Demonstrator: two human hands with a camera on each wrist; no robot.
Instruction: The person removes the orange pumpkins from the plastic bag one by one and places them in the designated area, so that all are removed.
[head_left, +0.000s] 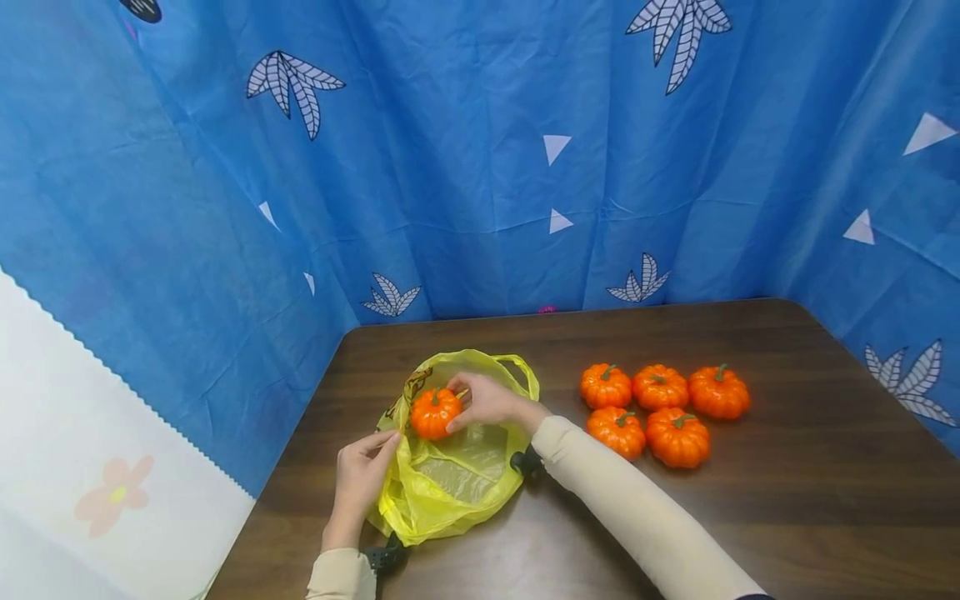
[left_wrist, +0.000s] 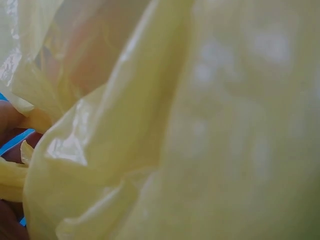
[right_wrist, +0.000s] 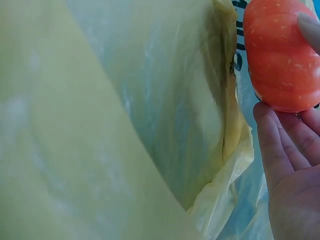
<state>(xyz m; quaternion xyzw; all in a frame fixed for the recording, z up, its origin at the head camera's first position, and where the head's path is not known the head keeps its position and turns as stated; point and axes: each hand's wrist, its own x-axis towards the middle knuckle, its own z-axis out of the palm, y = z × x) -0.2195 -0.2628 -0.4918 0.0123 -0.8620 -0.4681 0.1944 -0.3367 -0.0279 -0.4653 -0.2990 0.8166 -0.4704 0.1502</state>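
Note:
A yellow plastic bag (head_left: 457,492) lies on the left part of the table with its mouth spread wide. My left hand (head_left: 362,477) pinches the bag's rim on its left side; the bag's film (left_wrist: 110,150) fills most of the left wrist view. Over the bag's mouth, my right hand (head_left: 487,402) holds a small orange pumpkin (head_left: 435,413) with a green stem. The right wrist view shows the pumpkin (right_wrist: 282,55) between the thumb and the fingers (right_wrist: 272,145), beside the yellow film (right_wrist: 165,100).
Several more orange pumpkins stand in two rows right of the bag, among them a front one (head_left: 678,437) and a back right one (head_left: 719,392). The dark wooden table (head_left: 810,500) runs back to a blue patterned curtain (head_left: 480,167).

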